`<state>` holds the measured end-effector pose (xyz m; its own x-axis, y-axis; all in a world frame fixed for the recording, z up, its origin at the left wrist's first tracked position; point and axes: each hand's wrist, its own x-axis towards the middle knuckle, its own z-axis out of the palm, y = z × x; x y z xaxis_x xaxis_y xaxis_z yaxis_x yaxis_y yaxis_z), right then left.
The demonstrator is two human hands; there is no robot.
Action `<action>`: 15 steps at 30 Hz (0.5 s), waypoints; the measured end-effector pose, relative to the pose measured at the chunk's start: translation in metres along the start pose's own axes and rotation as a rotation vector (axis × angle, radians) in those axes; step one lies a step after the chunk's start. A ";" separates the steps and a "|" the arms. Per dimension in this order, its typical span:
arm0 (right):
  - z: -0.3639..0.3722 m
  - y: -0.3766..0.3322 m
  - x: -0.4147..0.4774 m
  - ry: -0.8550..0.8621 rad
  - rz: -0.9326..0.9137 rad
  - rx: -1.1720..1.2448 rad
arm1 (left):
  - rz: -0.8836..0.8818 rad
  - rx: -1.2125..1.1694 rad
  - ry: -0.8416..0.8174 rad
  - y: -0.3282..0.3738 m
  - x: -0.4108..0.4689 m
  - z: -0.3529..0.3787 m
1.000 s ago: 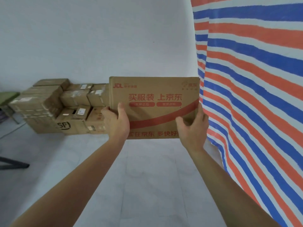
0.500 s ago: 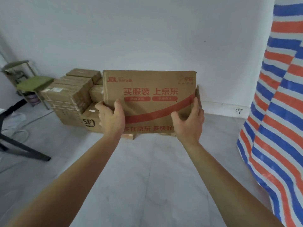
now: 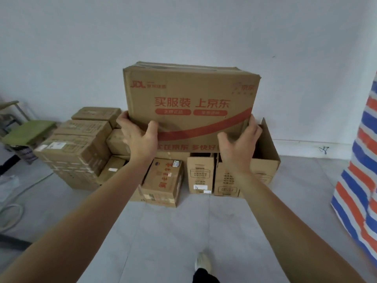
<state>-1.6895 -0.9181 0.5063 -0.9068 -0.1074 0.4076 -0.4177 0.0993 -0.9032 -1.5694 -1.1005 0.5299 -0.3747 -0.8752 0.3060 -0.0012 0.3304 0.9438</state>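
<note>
Since I turned left and stepped closer, the box (image 3: 189,103) now hangs just over the far stack (image 3: 81,156). My left hand (image 3: 140,137) and right hand (image 3: 238,148) each clamp a lower corner; setting it down looks next.

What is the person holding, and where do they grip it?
A cardboard box with red print: the left hand grips its lower left edge, the right hand its lower right edge, thumbs on the front.
</note>
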 end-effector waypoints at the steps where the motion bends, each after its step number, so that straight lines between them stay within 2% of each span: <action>1: 0.017 0.010 0.014 -0.009 0.023 0.011 | -0.019 0.016 -0.006 -0.009 0.018 0.009; 7: 0.141 0.050 0.120 -0.066 0.093 -0.024 | -0.161 0.111 0.007 -0.043 0.141 0.052; 15: 0.293 0.087 0.178 -0.294 0.161 -0.096 | -0.310 0.260 0.034 -0.116 0.288 0.036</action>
<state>-1.8704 -1.2179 0.4605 -0.9122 -0.3621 0.1916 -0.2864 0.2291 -0.9303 -1.7104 -1.3784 0.5039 -0.2888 -0.9572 0.0204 -0.3455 0.1241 0.9302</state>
